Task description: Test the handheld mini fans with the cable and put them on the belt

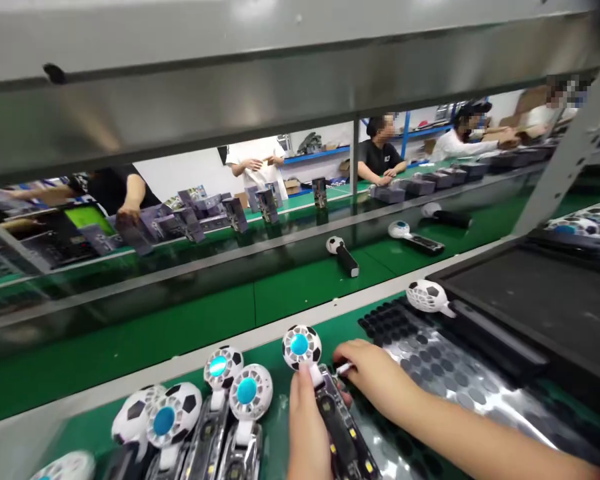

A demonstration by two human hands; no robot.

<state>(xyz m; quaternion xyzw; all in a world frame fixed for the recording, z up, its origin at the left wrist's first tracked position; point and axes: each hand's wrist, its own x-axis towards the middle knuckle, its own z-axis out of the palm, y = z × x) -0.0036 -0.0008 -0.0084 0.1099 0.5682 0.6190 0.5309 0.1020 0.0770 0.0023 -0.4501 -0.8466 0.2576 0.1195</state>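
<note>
My left hand (309, 423) is wrapped round a device (347, 430) with a clear-and-black handle and a soccer-ball-patterned head with a blue centre. At the device's right side, my right hand (363, 363) is closed on a small white piece (344, 368) near the neck. Several similar devices (247, 393) lie to the left on the green bench. Under and beyond my right forearm is a sheet of round dark stickers (430, 367).
A black tray (540, 287) is at the right, with another ball-headed device (427, 297) by its edge. More devices (343, 255) lie on the green conveyor (290, 293). Across it, people work beside grey boxes (235, 213). A metal beam (180, 107) crosses overhead.
</note>
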